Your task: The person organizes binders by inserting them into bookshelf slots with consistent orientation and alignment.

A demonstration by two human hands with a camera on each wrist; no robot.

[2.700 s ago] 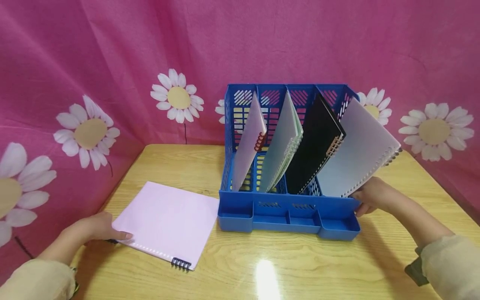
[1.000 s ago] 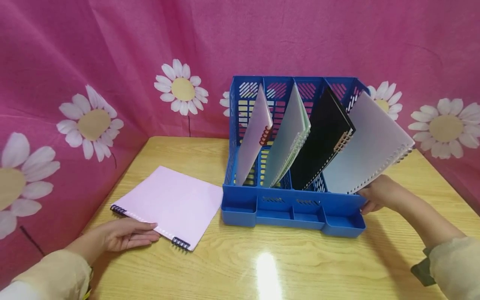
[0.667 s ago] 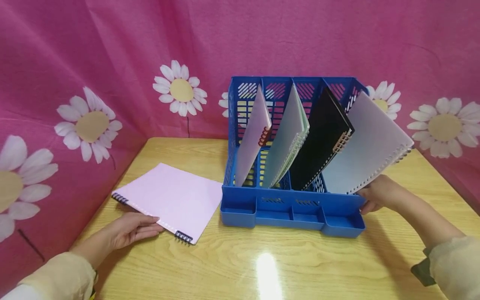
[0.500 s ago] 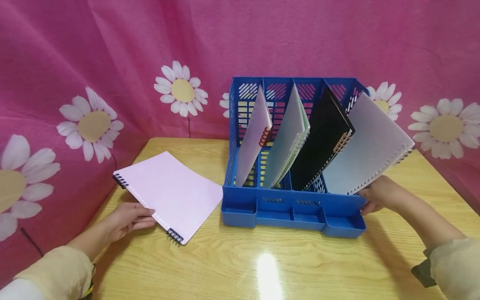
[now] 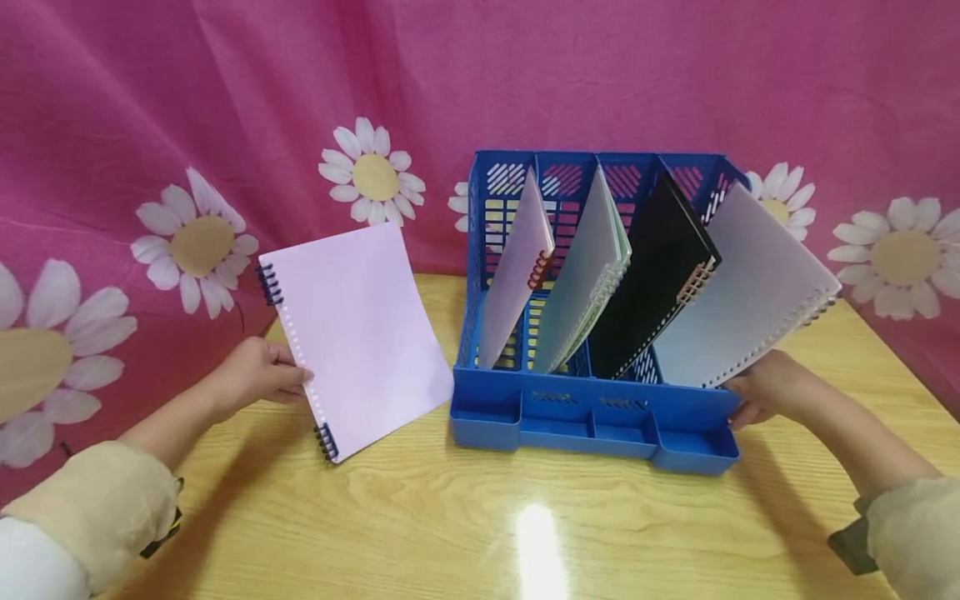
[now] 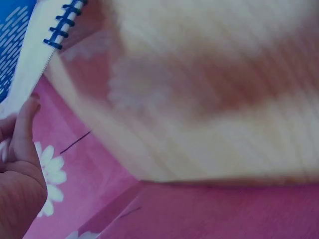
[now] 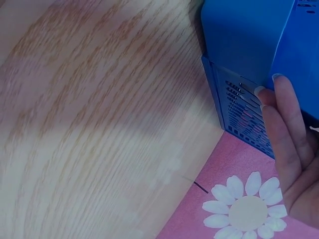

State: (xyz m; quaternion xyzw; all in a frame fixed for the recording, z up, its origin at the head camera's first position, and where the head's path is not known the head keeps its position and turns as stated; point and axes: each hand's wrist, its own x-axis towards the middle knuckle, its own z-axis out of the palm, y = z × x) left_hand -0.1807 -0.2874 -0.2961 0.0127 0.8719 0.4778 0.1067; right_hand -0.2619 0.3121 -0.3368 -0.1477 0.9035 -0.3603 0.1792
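Observation:
My left hand (image 5: 262,372) pinches a pale pink spiral notebook (image 5: 360,333) by its bound edge, holding it tilted up with the dark rings on the left. Its lower right corner is at the left side of a blue file rack (image 5: 592,408). In the left wrist view, the left hand (image 6: 20,174) shows at the edge beside the notebook's rings (image 6: 65,24). My right hand (image 5: 768,390) holds the rack's front right corner, partly behind a whitish notebook (image 5: 742,292). In the right wrist view, the right hand's fingers (image 7: 286,124) lie against the rack's side wall; the thumb is hidden.
Leaning in the rack's slots are a pink notebook with red rings (image 5: 513,283), a pale green notebook (image 5: 581,283) and a black notebook (image 5: 648,283). Small trays line the rack's front. A pink flowered cloth (image 5: 600,75) hangs behind the wooden table (image 5: 420,533).
My left hand has shifted from the notebook's left corner to the middle of its bound edge, then raised and turned it up from the table. My right hand stays at the rack.

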